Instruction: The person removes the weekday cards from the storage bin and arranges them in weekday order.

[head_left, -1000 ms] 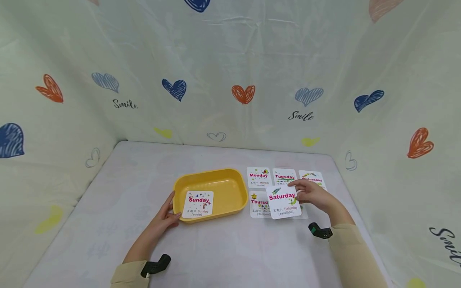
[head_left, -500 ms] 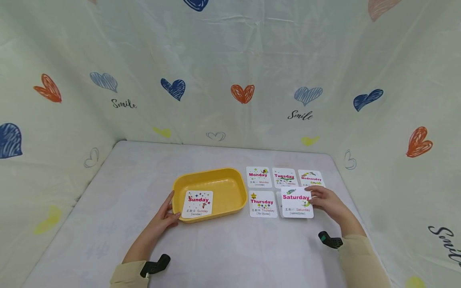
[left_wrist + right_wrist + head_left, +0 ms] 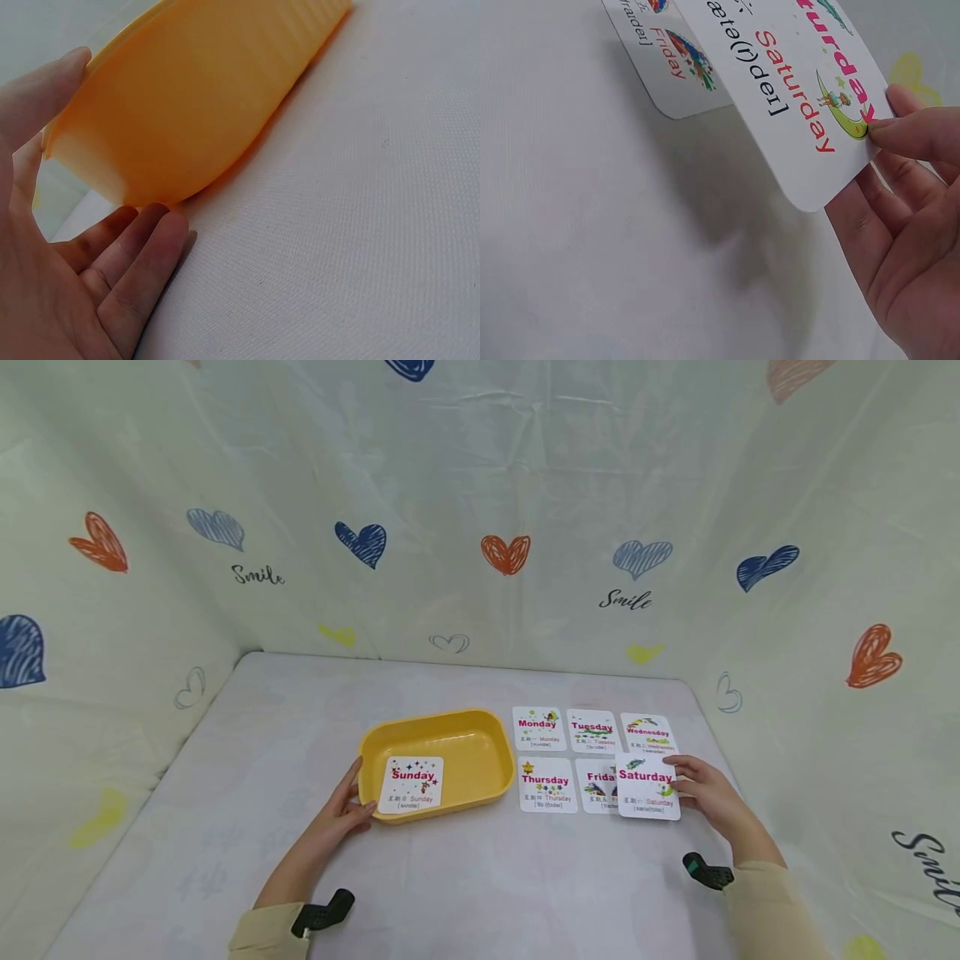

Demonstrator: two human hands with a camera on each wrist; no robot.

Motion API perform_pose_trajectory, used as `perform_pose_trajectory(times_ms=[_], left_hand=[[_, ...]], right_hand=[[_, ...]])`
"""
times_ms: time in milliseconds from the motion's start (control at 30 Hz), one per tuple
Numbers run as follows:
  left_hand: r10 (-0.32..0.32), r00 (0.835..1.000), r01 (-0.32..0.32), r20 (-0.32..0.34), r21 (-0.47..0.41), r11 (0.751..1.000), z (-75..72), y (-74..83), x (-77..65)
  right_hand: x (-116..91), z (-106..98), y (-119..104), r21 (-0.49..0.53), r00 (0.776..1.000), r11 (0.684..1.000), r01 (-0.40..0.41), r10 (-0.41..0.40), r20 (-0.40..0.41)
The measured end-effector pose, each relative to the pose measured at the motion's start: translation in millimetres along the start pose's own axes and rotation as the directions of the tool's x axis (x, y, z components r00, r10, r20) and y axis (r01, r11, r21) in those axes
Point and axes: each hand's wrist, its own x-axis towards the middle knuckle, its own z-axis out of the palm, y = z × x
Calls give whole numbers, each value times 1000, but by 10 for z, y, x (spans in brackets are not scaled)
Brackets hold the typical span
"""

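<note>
In the head view, my right hand (image 3: 716, 797) pinches the white Saturday card (image 3: 647, 787) by its right edge, thumb on the printed face. The right wrist view shows that card (image 3: 795, 97) tilted and raised over the table, overlapping part of the Friday card (image 3: 676, 64). My left hand (image 3: 341, 810) holds the left corner of the yellow tray (image 3: 491, 760). In the left wrist view, the thumb lies at the rim of the tray (image 3: 187, 97) while the other fingertips touch low on its wall. A Sunday card (image 3: 411, 785) leans inside the tray's left end.
Right of the tray lie the Monday (image 3: 539, 729), Tuesday (image 3: 594, 732) and Wednesday (image 3: 648, 733) cards in a back row. Thursday (image 3: 548, 786) and Friday (image 3: 596, 787) sit in front. A heart-printed curtain (image 3: 450, 485) surrounds the white table (image 3: 450, 893).
My right hand has carried the Saturday card rightward, from over Thursday and Friday to the right of Friday. Friday's card has come mostly into sight. The left hand and tray stay put.
</note>
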Motion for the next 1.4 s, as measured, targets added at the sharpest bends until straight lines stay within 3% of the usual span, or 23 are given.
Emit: perform_pose_trajectory(times_ms=[433,833,1133,1400], left_hand=[[-1,1000,1,-7,-9,1000,-7,22,7],[-3,1000,3,-1,4,1000,4,24,-12],[12,1000,-12,9,-4,1000,0,15,-14],[-9,1000,9,-7,6,1000,3,7,1]], right_hand=[[-46,-222,49,-117,1000,993,-29,28,-4],[26,-243,177,-156,997,986,-58,48,-62],[84,-197,246,-218,977,958,-187,158,-145],[101,-138,258,-216,961,948,-235,193,-196]])
